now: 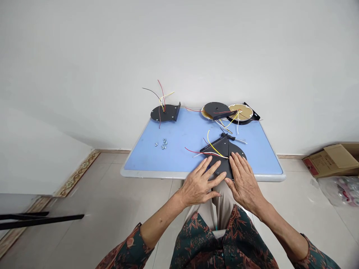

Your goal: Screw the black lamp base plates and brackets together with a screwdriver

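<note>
A black round disc with a black bracket [224, 155] lies at the near edge of the blue table [185, 145]. Red, yellow and white wires come out of it. My left hand [200, 183] rests with its fingers spread on the disc's near left part. My right hand [244, 181] lies flat and open on the disc's near right part. Neither hand holds anything. A small screwdriver [234, 138] lies just behind the disc.
A second black disc with a bracket and wires [165, 112] sits at the far left of the table. Two more discs, one black [215, 110] and one gold [241, 112], lie at the far right. Several small nuts [162, 144] lie left of centre. A cardboard box [331, 160] is on the floor at right.
</note>
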Motion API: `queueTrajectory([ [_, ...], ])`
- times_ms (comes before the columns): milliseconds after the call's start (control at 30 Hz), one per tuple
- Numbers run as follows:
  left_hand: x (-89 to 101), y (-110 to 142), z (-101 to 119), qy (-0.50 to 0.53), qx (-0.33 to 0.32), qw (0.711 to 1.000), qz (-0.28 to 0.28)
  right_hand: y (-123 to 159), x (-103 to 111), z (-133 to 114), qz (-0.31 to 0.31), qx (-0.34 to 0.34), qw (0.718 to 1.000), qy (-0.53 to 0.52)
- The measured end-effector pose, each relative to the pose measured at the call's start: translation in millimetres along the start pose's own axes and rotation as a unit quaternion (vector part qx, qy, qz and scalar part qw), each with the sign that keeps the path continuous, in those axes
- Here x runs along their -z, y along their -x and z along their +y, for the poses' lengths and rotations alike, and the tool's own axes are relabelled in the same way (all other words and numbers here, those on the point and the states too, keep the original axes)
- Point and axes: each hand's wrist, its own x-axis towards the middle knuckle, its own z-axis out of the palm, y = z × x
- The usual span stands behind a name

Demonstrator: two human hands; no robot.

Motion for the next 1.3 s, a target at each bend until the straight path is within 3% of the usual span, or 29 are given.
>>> queueTrajectory([
  [433,-2.9,-1.3,0.6,-0.028,-0.006,0.999,0.02,3.2,3.6,6.0,-0.012,-0.001,0.998,-0.069],
  [567,-3.1,-1.5,0.8,-0.038,-0.003,0.999,0.014,0.1,17.6,8.6,0.05,-0.037,0.991,-0.119],
  [633,-5.9,-1.0,0.5,-0.043,-0.005,0.999,0.018,-10.6,33.9,2.8,0.114,-0.045,0.985,-0.12],
  [700,-11.1,-0.5,-0.5,-0.051,-0.004,0.998,0.026,-30.0,51.2,-8.9,0.156,0.0,0.981,-0.118],
  [800,-19.9,-0.4,-2.7,-0.064,0.001,0.997,0.036,-75.8,62.9,-34.2,0.139,0.083,0.975,-0.152],
  [867,-22.2,-1.0,-3.5,-0.06,0.0,0.997,0.045,-114.5,53.7,-51.6,0.07,0.105,0.977,-0.172],
  [900,-21.6,-1.5,-3.6,-0.056,0.001,0.997,0.048,-134.9,43.9,-59.4,0.0,0.109,0.978,-0.178],
  [967,-17.1,-2.8,-3.4,-0.049,0.004,0.998,0.044,-173.7,17.5,-72.3,-0.122,0.096,0.965,-0.212],
  [1033,-10.8,-4.4,-3.4,-0.052,0.003,0.998,0.03,-205.3,-12.2,-82.3,-0.202,0.069,0.947,-0.24],
  [1167,-5.6,-6.6,-5.1,-0.055,-0.012,0.998,0.032,-235.7,-58.4,-97.6,-0.23,0.047,0.94,-0.248],
  [1300,-11.6,-5.7,-7.0,-0.051,-0.025,0.997,0.053,-236.7,-74.7,-108.2,-0.213,0.023,0.957,-0.193],
])
